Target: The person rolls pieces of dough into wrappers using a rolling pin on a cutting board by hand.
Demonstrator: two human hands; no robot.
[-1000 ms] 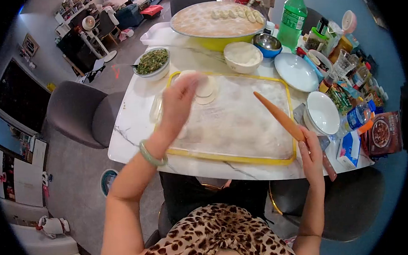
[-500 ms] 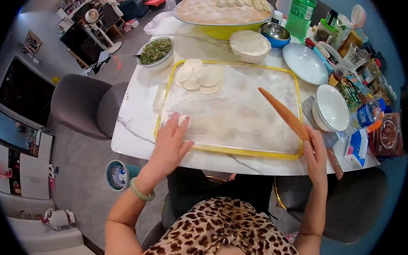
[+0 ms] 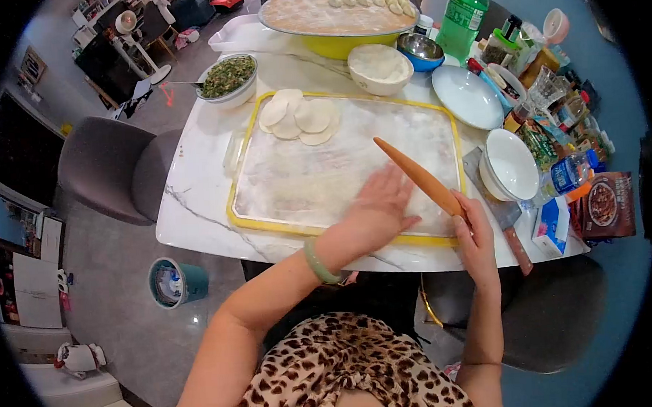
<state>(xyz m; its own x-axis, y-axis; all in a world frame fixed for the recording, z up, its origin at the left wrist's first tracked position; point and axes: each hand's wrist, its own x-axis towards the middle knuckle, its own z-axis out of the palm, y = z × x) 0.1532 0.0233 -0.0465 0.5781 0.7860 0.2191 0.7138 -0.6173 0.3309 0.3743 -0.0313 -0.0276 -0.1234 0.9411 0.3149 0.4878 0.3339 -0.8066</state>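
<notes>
My left hand (image 3: 378,210), a green bangle on its wrist, lies palm down on the floured board (image 3: 291,230) with the yellow rim. Its fingers are stretched out; whatever is under the palm is hidden. In my right hand (image 3: 476,233) is the thick end of a tapered wooden rolling pin (image 3: 419,177), slanting up and left over the right part of the board. Several thin round dough wrappers (image 3: 313,117) overlap at the board's far left corner.
Beyond the board stand a bowl of green filling (image 3: 229,77), a flour bowl (image 3: 380,69) and a large round tray (image 3: 318,13) bearing dumplings. On the right are a cleaver (image 3: 513,235), a white bowl (image 3: 510,165), a plate (image 3: 468,97) and a crowd of bottles.
My left hand has moved right across the board from its left edge. The small dough piece at its fingers no longer shows. My right hand still grips the rolling pin; the whole view has shifted slightly.
</notes>
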